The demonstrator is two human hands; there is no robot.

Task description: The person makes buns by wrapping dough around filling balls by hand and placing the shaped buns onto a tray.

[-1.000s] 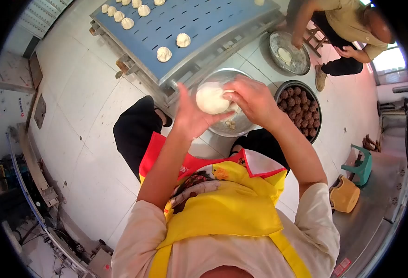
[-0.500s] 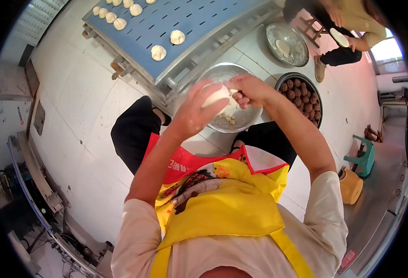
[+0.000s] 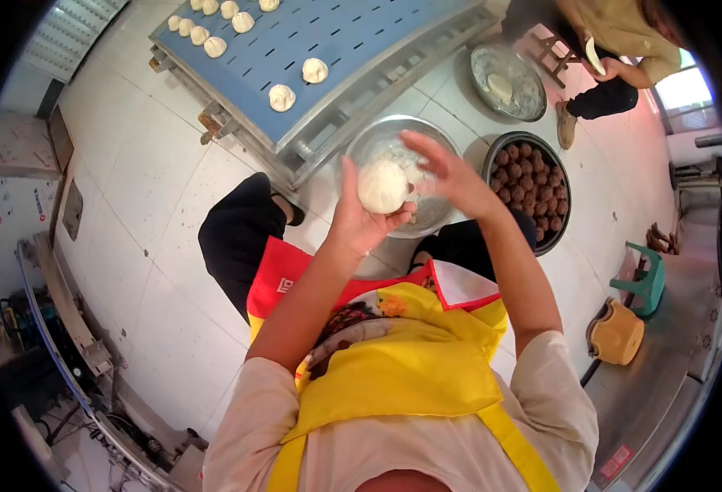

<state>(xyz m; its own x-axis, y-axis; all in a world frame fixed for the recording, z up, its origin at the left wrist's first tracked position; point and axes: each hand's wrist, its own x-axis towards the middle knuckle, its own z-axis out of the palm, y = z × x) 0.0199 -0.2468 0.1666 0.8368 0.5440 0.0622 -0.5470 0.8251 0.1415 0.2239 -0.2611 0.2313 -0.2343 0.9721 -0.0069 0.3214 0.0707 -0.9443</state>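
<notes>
A round, pale filled dough bun (image 3: 382, 187) rests in my left hand (image 3: 354, 215), whose fingers and thumb cup it from below and the left side. Just to the right, my right hand (image 3: 451, 176) is raised with its fingers stretched out and nothing visible in them. Below both hands is a metal bowl (image 3: 433, 220), with pale dough or flour inside, partly covered by the hands.
Ahead stands a blue slotted board (image 3: 361, 49) on a metal frame, with several white buns (image 3: 314, 70). A black basin holds dark brown balls (image 3: 533, 174). A floury metal bowl (image 3: 533, 90) sits near a seated co-worker (image 3: 623, 41) holding a flat dough piece (image 3: 594, 57).
My right hand has come off the dough and its fingers have straightened. The bun now sits lower in my left palm. The co-worker's dough piece has turned more edge-on.
</notes>
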